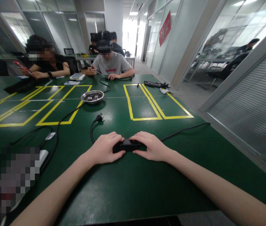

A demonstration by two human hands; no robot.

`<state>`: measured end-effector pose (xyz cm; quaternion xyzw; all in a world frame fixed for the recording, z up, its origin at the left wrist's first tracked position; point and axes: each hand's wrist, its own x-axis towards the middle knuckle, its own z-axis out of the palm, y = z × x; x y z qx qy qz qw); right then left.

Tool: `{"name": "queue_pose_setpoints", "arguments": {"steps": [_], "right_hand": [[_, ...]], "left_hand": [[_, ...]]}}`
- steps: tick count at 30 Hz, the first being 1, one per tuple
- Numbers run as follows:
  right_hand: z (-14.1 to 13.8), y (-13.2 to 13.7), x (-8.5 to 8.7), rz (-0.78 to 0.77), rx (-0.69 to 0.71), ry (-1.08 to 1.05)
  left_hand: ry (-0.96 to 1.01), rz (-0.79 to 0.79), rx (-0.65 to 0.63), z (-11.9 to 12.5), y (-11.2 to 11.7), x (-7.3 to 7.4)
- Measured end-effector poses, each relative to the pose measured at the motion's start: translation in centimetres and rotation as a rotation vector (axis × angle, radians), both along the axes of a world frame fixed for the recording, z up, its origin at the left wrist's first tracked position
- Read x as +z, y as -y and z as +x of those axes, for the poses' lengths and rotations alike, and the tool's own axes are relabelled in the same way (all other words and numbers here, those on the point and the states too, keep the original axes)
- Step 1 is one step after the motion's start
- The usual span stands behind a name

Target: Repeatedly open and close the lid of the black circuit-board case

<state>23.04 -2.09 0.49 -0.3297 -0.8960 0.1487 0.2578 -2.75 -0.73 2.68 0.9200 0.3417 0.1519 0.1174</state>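
A black power adapter (129,145) lies between my two hands on the green table. My left hand (106,147) is closed round its left end, thumb at the near side and fingers over the far side. The right end is gripped the same way by my right hand (150,146). From the left end a black cord curves up to a mains plug (99,118), which rests on the table beyond my left hand. Another thin cord (186,130) runs off from the right end toward the table's right edge.
A steel bowl (92,101) with small metal parts stands ahead-left. Yellow tape (146,119) marks rectangles on the table (114,194). A folded black tripod-like object (156,84) lies far right. Black cables and a pixelated object (10,185) are at left. Two people sit across the table.
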Motion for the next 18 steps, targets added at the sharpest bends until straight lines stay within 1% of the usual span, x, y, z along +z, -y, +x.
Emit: {"name": "queue_pose_setpoints", "arguments": {"steps": [3,8,13,18], "right_hand": [[0.04,-0.08,0.05,0.06,0.014,0.08],[0.03,-0.06,0.35,0.126,-0.027,0.155],[-0.28,0.28,0.36,0.209,0.013,0.087],[-0.45,0.37,-0.04,0.279,-0.035,0.059]], "left_hand": [[-0.035,0.032,-0.01,0.12,-0.19,-0.18],[-0.04,0.115,-0.044,0.1,-0.36,-0.35],[-0.027,0.148,-0.074,0.21,-0.16,-0.35],[0.08,0.246,-0.091,0.38,0.01,-0.65]]}}
